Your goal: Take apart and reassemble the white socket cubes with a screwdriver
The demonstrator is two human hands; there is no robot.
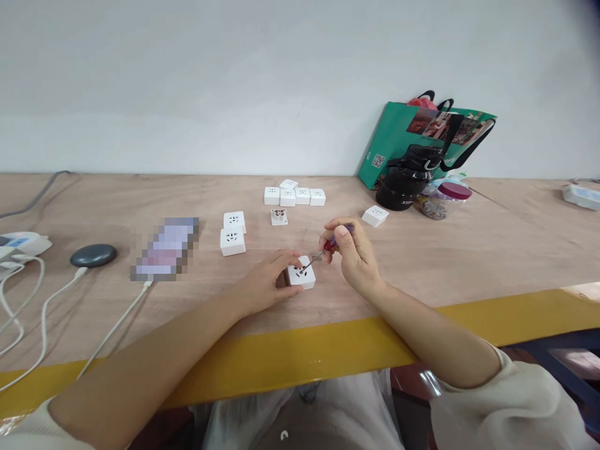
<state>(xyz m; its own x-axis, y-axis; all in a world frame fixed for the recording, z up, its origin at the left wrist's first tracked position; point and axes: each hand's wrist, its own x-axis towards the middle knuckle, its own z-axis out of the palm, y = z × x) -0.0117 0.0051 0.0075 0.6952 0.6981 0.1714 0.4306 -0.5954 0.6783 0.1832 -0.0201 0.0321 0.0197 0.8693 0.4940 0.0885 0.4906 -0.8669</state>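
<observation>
A white power socket (307, 280) lies face up on the table near its front edge. My left hand (270, 279) grips it from the left, fingers and thumb on its sides. In my right hand (355, 253) is a screwdriver (330, 242) with a red and purple handle, my fingers closed around it. The screwdriver's thin shaft slants down to the left, and its tip meets the middle of the socket's face. Two more white sockets (233, 241) sit left of my left hand. Beyond the hands lies an opened socket part (279, 217) with its inner metal pieces showing.
Several white sockets (287, 197) stand grouped at the back, and one socket (375, 215) lies right. A black bottle (404, 184) leans near a green bag (391, 134). At left are a phone (166, 247), a dark round device (93, 255) and white cables (44, 312). Yellow tape (304, 356) covers the front edge.
</observation>
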